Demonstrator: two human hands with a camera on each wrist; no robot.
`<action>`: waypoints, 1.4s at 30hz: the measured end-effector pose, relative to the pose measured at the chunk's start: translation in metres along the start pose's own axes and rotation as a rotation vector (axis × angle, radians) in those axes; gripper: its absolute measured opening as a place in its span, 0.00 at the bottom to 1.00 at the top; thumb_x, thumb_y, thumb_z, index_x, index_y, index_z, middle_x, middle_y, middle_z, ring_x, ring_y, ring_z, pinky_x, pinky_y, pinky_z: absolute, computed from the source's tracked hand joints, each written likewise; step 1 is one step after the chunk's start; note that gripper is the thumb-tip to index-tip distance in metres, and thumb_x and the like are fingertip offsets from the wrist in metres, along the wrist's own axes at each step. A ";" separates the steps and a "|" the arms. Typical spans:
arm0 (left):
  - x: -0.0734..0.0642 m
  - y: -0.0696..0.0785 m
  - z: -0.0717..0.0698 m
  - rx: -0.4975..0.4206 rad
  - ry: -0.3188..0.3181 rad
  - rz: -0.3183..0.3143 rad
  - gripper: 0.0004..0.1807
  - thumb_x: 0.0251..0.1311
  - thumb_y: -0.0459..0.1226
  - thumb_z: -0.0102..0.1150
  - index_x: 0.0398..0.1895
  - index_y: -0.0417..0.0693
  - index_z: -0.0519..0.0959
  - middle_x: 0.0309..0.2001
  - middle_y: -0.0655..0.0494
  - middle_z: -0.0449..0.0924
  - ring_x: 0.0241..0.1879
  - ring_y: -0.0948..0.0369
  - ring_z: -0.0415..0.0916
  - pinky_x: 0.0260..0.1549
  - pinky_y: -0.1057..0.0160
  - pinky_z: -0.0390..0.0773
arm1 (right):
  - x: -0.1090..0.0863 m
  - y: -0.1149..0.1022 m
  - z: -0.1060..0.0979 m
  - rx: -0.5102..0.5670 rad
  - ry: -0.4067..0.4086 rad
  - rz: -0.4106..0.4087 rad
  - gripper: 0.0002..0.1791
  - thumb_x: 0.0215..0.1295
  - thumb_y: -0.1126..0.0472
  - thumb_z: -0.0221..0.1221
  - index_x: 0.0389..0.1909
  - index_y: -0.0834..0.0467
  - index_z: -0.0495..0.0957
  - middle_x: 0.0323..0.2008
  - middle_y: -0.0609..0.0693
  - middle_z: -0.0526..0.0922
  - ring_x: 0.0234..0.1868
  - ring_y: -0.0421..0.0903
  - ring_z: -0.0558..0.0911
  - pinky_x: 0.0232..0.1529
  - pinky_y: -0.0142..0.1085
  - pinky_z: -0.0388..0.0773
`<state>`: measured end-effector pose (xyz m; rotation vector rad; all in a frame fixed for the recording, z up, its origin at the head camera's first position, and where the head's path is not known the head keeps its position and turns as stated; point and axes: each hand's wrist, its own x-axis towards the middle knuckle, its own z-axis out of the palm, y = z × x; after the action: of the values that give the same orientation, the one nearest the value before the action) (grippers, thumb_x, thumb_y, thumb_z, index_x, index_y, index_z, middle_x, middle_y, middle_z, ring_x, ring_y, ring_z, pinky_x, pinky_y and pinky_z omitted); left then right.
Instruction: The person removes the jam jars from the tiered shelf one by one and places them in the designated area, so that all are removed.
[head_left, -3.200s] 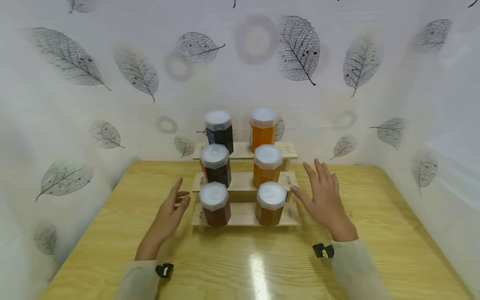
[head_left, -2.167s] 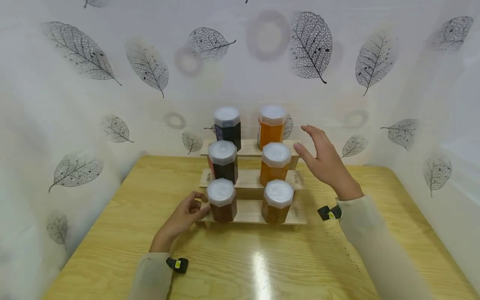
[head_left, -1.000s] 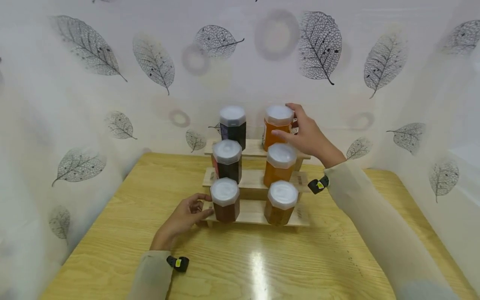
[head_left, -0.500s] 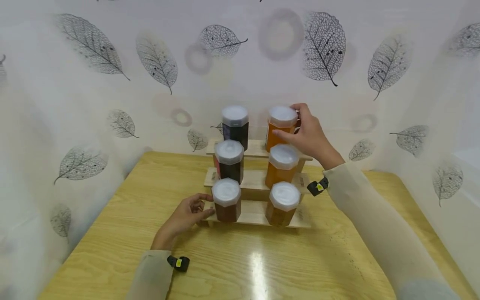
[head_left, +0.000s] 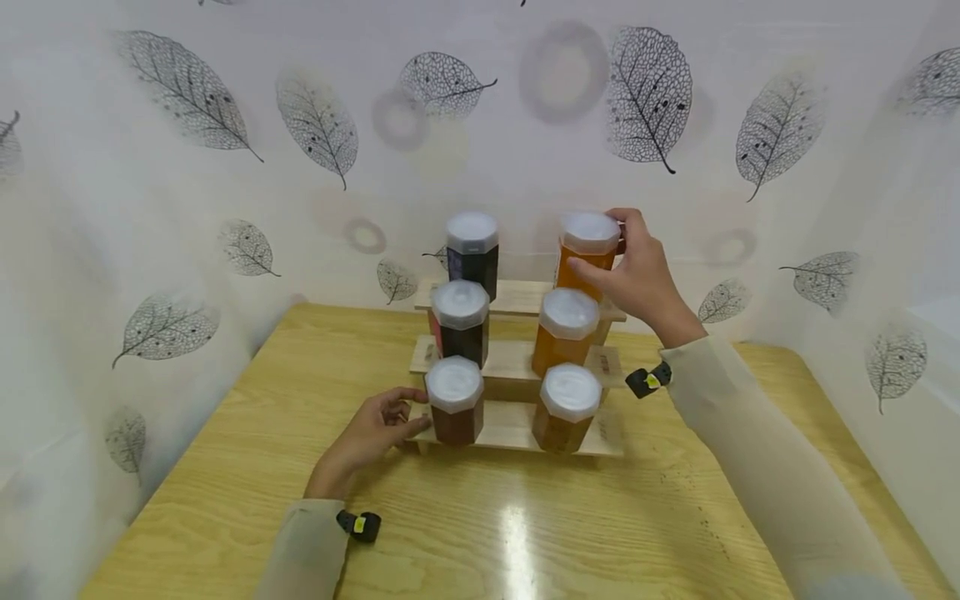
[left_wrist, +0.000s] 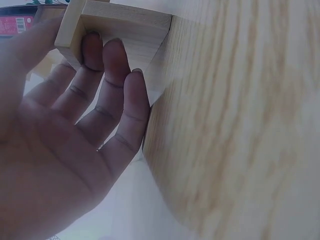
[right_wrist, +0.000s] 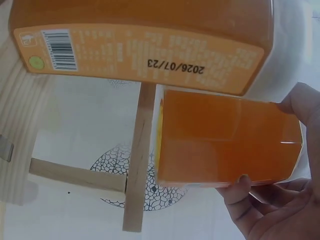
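Observation:
My right hand (head_left: 637,271) holds an orange jar (head_left: 581,268) with a whitish lid at the right of the top step, thumb on the near side. In the right wrist view a narrow gap shows between this jar's base (right_wrist: 162,140) and the step's board (right_wrist: 136,165). My left hand (head_left: 367,429) grips the left end of the lowest step of a three-step wooden stand (head_left: 510,425). In the left wrist view its fingers (left_wrist: 117,62) curl beneath the board (left_wrist: 125,14). The left thumb tip is out of that view.
Dark jars (head_left: 472,271) line the left side of the steps. An orange jar (head_left: 562,350) and an amber jar (head_left: 562,429) stand on the right of the middle and lowest steps. The stand is on a wooden table (head_left: 420,525) before a leaf-patterned cloth (head_left: 480,167).
My right hand has reached up from beside the stand and taken hold of the top orange jar, which has shifted right. The left hand has moved in and gripped the stand's lowest step.

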<state>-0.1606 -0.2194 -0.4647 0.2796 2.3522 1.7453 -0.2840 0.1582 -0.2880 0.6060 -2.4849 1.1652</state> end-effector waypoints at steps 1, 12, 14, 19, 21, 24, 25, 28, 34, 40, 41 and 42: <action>0.000 0.000 0.000 -0.001 -0.001 0.001 0.21 0.68 0.36 0.68 0.60 0.38 0.77 0.32 0.46 0.78 0.30 0.53 0.80 0.30 0.59 0.83 | -0.001 0.001 -0.001 0.001 0.006 0.002 0.43 0.65 0.56 0.71 0.71 0.67 0.58 0.61 0.66 0.74 0.49 0.58 0.75 0.46 0.43 0.72; 0.000 0.001 0.000 -0.013 -0.005 0.000 0.21 0.69 0.36 0.68 0.61 0.37 0.77 0.33 0.47 0.78 0.31 0.53 0.80 0.32 0.58 0.84 | -0.014 0.011 -0.021 -0.031 0.065 0.034 0.42 0.65 0.56 0.71 0.71 0.66 0.59 0.61 0.67 0.75 0.51 0.60 0.75 0.47 0.40 0.69; 0.000 0.002 0.000 -0.010 -0.005 0.000 0.21 0.69 0.36 0.68 0.61 0.37 0.77 0.33 0.47 0.78 0.31 0.53 0.80 0.32 0.58 0.84 | -0.017 0.012 -0.027 -0.042 0.076 0.044 0.42 0.65 0.56 0.71 0.71 0.66 0.59 0.61 0.67 0.75 0.51 0.60 0.75 0.45 0.40 0.69; 0.000 0.003 -0.001 -0.003 -0.004 0.000 0.21 0.69 0.36 0.68 0.61 0.38 0.77 0.33 0.47 0.78 0.31 0.53 0.81 0.32 0.58 0.84 | -0.023 0.016 -0.041 -0.044 0.102 0.087 0.44 0.65 0.55 0.72 0.74 0.65 0.58 0.62 0.68 0.73 0.54 0.63 0.74 0.47 0.36 0.69; 0.001 0.003 -0.001 -0.004 -0.006 0.004 0.21 0.69 0.36 0.67 0.61 0.37 0.77 0.33 0.46 0.78 0.31 0.53 0.81 0.32 0.58 0.84 | -0.027 0.019 -0.047 -0.048 0.111 0.105 0.45 0.65 0.54 0.71 0.74 0.65 0.57 0.63 0.68 0.73 0.55 0.63 0.74 0.47 0.34 0.70; 0.001 0.004 -0.001 -0.009 -0.010 0.005 0.21 0.69 0.36 0.67 0.61 0.37 0.77 0.34 0.45 0.78 0.31 0.53 0.81 0.32 0.57 0.85 | -0.032 0.024 -0.055 -0.060 0.126 0.123 0.45 0.66 0.54 0.71 0.74 0.65 0.57 0.64 0.69 0.72 0.56 0.64 0.74 0.46 0.29 0.70; 0.001 0.004 -0.001 -0.012 -0.011 0.004 0.21 0.69 0.36 0.67 0.61 0.37 0.77 0.34 0.45 0.78 0.31 0.53 0.81 0.32 0.57 0.85 | -0.034 0.026 -0.058 -0.065 0.129 0.129 0.45 0.66 0.54 0.71 0.74 0.65 0.56 0.65 0.69 0.71 0.56 0.64 0.74 0.45 0.27 0.69; 0.000 0.004 -0.001 -0.014 -0.010 0.000 0.21 0.69 0.36 0.67 0.61 0.37 0.77 0.34 0.44 0.78 0.31 0.53 0.81 0.31 0.58 0.84 | -0.039 0.034 -0.066 -0.073 0.136 0.148 0.46 0.66 0.54 0.71 0.75 0.65 0.55 0.65 0.70 0.70 0.57 0.66 0.73 0.39 0.20 0.69; 0.001 0.004 -0.003 -0.004 -0.010 0.001 0.21 0.69 0.37 0.68 0.61 0.37 0.77 0.34 0.45 0.78 0.32 0.53 0.81 0.32 0.58 0.84 | -0.052 0.050 -0.077 -0.089 0.136 0.209 0.47 0.68 0.54 0.69 0.77 0.65 0.52 0.65 0.73 0.68 0.58 0.66 0.71 0.32 0.14 0.67; -0.001 0.002 -0.002 -0.022 -0.014 -0.010 0.22 0.69 0.36 0.68 0.62 0.37 0.76 0.33 0.47 0.78 0.32 0.53 0.81 0.33 0.57 0.84 | -0.066 0.065 -0.080 -0.123 0.113 0.250 0.48 0.68 0.53 0.69 0.76 0.67 0.51 0.66 0.74 0.67 0.58 0.68 0.71 0.37 0.19 0.64; -0.001 0.002 -0.001 -0.026 -0.017 -0.011 0.22 0.69 0.36 0.68 0.62 0.37 0.76 0.33 0.47 0.78 0.32 0.52 0.81 0.33 0.57 0.84 | -0.068 0.068 -0.081 -0.127 0.108 0.253 0.48 0.68 0.53 0.69 0.76 0.68 0.51 0.66 0.74 0.67 0.58 0.68 0.71 0.37 0.20 0.64; -0.001 0.001 -0.001 -0.027 -0.020 -0.013 0.22 0.69 0.36 0.68 0.62 0.37 0.76 0.33 0.47 0.78 0.33 0.52 0.81 0.33 0.57 0.84 | -0.070 0.071 -0.081 -0.129 0.103 0.257 0.48 0.68 0.53 0.69 0.76 0.68 0.51 0.66 0.75 0.67 0.58 0.68 0.71 0.37 0.20 0.64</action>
<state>-0.1597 -0.2199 -0.4633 0.2758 2.3096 1.7588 -0.2505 0.2791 -0.3166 0.1901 -2.5783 1.0802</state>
